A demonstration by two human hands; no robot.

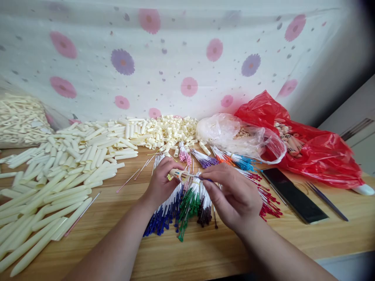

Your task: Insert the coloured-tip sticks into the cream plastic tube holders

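Note:
My left hand point(159, 181) is closed around a cream slotted pen barrel point(181, 174), held on its side, with bits of colour in its slots. My right hand point(236, 195) pinches a thin pen refill point(194, 176) with a dark bluish end. The refill's pale tip meets the barrel's right end; how far inside it sits I cannot tell. Beneath both hands lie bundles of refills with blue ends point(159, 218), green ends point(189, 207) and dark brown ends point(205, 212). Red-ended refills point(268, 201) fan out beyond my right hand.
Cream pen tubes point(67, 187) cover the table's left side. Short slotted barrels point(172, 130) are heaped at the back. Pink point(184, 154), purple point(205, 159), and blue point(243, 160) refills lie behind my hands. A red bag point(316, 152), phone point(294, 195) and tweezers point(328, 201) are at right.

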